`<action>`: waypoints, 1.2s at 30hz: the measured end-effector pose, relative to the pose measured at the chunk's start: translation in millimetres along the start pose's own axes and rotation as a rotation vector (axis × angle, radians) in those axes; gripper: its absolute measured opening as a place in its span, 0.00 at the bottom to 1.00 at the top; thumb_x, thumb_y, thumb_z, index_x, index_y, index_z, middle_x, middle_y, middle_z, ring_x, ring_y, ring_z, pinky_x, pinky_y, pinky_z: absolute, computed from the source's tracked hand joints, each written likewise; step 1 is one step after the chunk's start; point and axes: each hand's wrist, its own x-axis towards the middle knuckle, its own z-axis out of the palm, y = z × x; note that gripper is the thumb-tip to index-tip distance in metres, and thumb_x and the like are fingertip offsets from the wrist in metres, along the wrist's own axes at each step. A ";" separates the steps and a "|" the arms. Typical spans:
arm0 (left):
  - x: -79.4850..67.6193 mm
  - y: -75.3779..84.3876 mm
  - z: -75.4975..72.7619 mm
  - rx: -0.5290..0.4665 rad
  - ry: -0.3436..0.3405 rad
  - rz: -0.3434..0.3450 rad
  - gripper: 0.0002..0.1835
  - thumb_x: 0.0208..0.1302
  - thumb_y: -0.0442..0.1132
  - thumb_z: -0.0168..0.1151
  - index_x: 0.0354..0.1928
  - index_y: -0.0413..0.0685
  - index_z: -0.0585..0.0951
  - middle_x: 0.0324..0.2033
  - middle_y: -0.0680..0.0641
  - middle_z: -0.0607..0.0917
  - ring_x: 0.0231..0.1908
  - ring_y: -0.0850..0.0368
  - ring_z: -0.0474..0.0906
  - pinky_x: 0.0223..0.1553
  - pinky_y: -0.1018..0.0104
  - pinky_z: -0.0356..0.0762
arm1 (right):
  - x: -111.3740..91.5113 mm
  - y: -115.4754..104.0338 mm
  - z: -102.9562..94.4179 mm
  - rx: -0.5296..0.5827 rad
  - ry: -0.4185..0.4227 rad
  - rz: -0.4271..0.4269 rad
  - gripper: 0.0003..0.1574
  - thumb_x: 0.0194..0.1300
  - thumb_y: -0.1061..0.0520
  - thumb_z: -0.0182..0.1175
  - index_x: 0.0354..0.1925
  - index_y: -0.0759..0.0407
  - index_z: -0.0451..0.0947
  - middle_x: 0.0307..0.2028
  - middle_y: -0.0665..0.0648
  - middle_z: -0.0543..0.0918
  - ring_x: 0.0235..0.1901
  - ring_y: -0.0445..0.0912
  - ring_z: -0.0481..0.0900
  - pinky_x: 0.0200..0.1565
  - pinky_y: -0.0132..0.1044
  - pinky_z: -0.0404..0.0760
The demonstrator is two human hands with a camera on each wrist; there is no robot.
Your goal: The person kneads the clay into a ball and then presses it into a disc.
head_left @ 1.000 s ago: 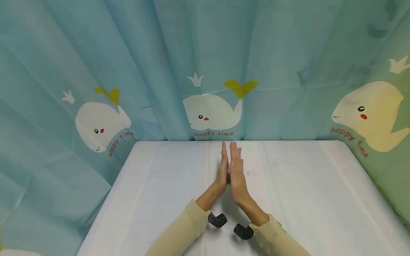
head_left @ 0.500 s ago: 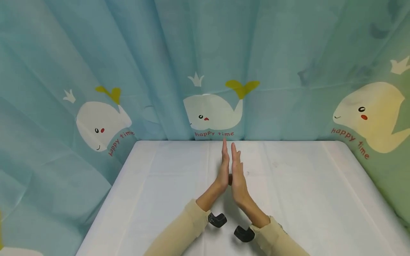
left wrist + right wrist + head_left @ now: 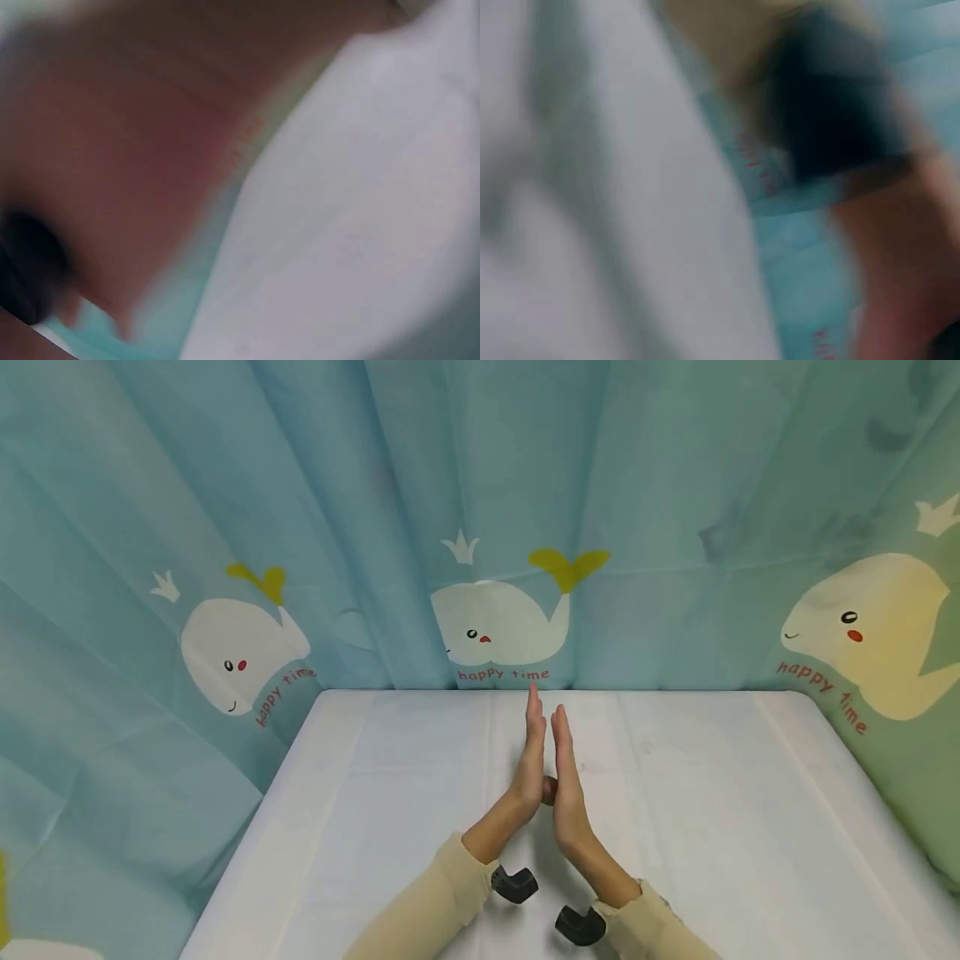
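Note:
A small brown roundish lump (image 3: 550, 790) sits between the two palms, near their heels, in the head view; most of it is hidden. My left hand (image 3: 531, 760) stands upright with straight fingers pointing away from me, its palm against one side of the lump. Facing it, my right hand (image 3: 567, 785) holds its straight fingers the same way, palm against the other side. The left fingertips reach farther forward than the right ones. Both wrist views are blurred; the left one shows a dark rounded shape (image 3: 30, 266) beside the palm.
A white-covered table (image 3: 420, 760) lies under the hands. Behind it hangs a blue-green curtain (image 3: 645, 485) with printed whales. Black wrist cameras (image 3: 514, 885) stick out inward below the beige sleeves (image 3: 442, 902), close to each other.
The right hand has slid back toward me relative to the left, and both have shifted slightly right. More of the brown lump shows between the palms.

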 end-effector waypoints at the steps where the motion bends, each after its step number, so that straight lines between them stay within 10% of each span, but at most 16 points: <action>1: -1.0 -2.5 1.5 0.002 -0.005 -0.010 0.33 0.83 0.55 0.21 0.83 0.57 0.34 0.82 0.50 0.36 0.80 0.52 0.33 0.77 0.44 0.33 | 3.2 -4.3 -2.0 0.002 0.009 0.004 0.33 0.84 0.39 0.18 0.82 0.30 0.34 0.82 0.44 0.41 0.80 0.44 0.37 0.74 0.52 0.47; 8: -19.4 -2.8 13.0 -0.094 -0.070 -0.100 0.34 0.83 0.59 0.22 0.83 0.60 0.34 0.82 0.46 0.36 0.80 0.45 0.35 0.77 0.43 0.35 | 31.8 5.3 -26.6 -0.044 0.098 0.077 0.35 0.83 0.39 0.19 0.82 0.32 0.29 0.81 0.42 0.31 0.79 0.42 0.26 0.75 0.56 0.28; 15: -5.0 -5.7 -0.5 -0.022 0.049 -0.084 0.34 0.83 0.57 0.23 0.83 0.57 0.35 0.82 0.50 0.35 0.80 0.50 0.30 0.76 0.41 0.29 | 2.2 -1.9 -1.8 0.010 -0.024 0.113 0.35 0.84 0.39 0.17 0.83 0.35 0.32 0.82 0.45 0.35 0.80 0.48 0.37 0.75 0.57 0.46; 22: -16.6 8.0 14.9 -0.074 -0.024 -0.073 0.34 0.82 0.59 0.22 0.83 0.60 0.36 0.82 0.53 0.37 0.80 0.53 0.33 0.78 0.46 0.33 | 23.5 -1.5 -20.6 -0.030 0.054 0.084 0.34 0.83 0.36 0.20 0.82 0.29 0.31 0.82 0.43 0.34 0.79 0.42 0.30 0.76 0.57 0.33; 30: 0.0 11.0 6.0 -0.024 0.023 -0.026 0.34 0.83 0.58 0.20 0.83 0.57 0.35 0.82 0.54 0.35 0.80 0.53 0.30 0.77 0.44 0.29 | 4.4 3.0 -7.8 -0.015 -0.007 0.044 0.35 0.83 0.39 0.16 0.83 0.34 0.31 0.82 0.46 0.37 0.75 0.48 0.49 0.56 0.38 0.67; 36: -13.6 -4.3 9.7 -0.037 -0.054 -0.098 0.34 0.82 0.60 0.17 0.83 0.61 0.33 0.82 0.51 0.34 0.80 0.51 0.31 0.75 0.46 0.45 | 14.0 -17.8 -11.8 -0.033 0.037 -0.112 0.34 0.84 0.41 0.20 0.83 0.32 0.32 0.82 0.43 0.42 0.80 0.41 0.35 0.75 0.57 0.35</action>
